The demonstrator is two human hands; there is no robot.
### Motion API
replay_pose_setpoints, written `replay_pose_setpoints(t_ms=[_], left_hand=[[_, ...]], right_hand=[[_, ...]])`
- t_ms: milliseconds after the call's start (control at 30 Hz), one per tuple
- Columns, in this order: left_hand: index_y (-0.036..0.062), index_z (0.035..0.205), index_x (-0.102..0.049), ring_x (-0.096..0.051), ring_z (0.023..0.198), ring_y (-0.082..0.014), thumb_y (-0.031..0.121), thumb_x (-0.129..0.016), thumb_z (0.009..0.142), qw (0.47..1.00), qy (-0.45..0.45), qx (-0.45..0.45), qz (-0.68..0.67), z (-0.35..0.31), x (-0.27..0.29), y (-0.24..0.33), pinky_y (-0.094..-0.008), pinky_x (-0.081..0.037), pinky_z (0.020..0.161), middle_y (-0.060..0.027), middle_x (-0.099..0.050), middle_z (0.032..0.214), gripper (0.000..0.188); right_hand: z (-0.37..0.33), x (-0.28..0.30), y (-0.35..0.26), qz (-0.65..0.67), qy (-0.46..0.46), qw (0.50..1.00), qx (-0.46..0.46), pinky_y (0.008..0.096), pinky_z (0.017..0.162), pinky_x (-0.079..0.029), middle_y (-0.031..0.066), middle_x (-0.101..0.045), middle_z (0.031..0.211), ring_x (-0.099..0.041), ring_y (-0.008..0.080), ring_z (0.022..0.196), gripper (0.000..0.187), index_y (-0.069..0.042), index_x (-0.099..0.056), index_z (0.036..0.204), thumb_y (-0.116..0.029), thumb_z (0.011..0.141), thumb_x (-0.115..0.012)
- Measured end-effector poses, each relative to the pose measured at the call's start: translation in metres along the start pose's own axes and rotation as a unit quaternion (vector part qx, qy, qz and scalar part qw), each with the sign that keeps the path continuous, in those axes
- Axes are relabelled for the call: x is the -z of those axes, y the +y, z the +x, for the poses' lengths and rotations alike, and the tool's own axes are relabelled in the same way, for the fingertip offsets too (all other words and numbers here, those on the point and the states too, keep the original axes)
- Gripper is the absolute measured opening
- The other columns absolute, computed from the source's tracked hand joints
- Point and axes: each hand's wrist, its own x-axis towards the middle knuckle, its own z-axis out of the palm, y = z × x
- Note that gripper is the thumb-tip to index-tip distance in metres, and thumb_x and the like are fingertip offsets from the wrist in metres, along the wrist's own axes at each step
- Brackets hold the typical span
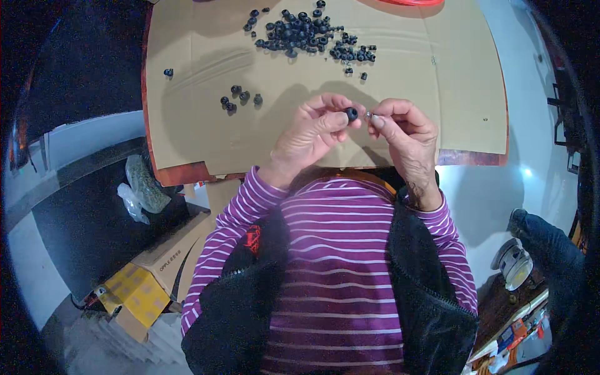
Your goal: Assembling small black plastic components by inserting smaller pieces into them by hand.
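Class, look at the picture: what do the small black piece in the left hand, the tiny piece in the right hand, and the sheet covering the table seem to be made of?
Black piece, pinched in the left hand: probably rubber or plastic, dull black, rounded, no glint.
Tiny piece in the right hand: possibly metal, pale and shiny; too small to be sure.
Sheet: cardboard, matt brown with fold creases.
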Motion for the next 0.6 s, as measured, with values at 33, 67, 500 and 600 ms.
replay_pose_setpoints(t_ms=[33,67,500,600], left_hand=[[0.0049,0.099,-0.057,-0.059,0.087,-0.0165,0.004,-0.058,0.081,1.000,0.003,0.004,-0.003,0.0003,0.0012,-0.0006,-0.0216,-0.047,0.063,-0.0127,-0.060,0.100,0.019],[0.0049,0.099,-0.057,-0.059,0.087,-0.0165,0.004,-0.058,0.081,1.000,0.005,0.004,-0.004,0.0003,0.0014,-0.0009,-0.0216,-0.047,0.063,-0.0127,-0.060,0.100,0.019],[0.0021,0.103,-0.056,-0.060,0.078,-0.0136,0.008,-0.057,0.083,0.999,-0.006,0.020,-0.043,-0.0009,-0.0016,0.0008,-0.0191,-0.049,0.057,-0.0127,-0.060,0.099,0.021],[0.0030,0.104,-0.056,-0.061,0.081,-0.0140,0.008,-0.057,0.083,1.000,0.007,0.013,-0.019,-0.0011,-0.0004,-0.0018,-0.0181,-0.050,0.058,-0.0139,-0.059,0.102,0.022]], right_hand=[[-0.0001,-0.0005,0.0003,0.001,0.000,1.000,-0.002,0.0220,0.062,-0.046,0.0084,-0.059,0.081,-0.056,0.0121,0.069,0.011,0.003,-0.057,0.091,0.004,0.080,-0.056],[0.0000,-0.0011,0.0004,0.002,0.006,1.000,0.001,0.0218,0.062,-0.046,0.0080,-0.059,0.081,-0.056,0.0120,0.070,0.012,0.003,-0.057,0.091,0.004,0.079,-0.057],[-0.0012,0.0002,0.0010,0.004,0.006,1.000,-0.019,0.0218,0.062,-0.044,0.0089,-0.059,0.082,-0.055,0.0120,0.069,0.011,0.004,-0.057,0.090,0.003,0.080,-0.057],[-0.0016,0.0005,0.0029,-0.010,-0.001,1.000,-0.014,0.0220,0.062,-0.045,0.0090,-0.059,0.082,-0.055,0.0123,0.069,0.011,0.003,-0.057,0.091,0.003,0.080,-0.057]])
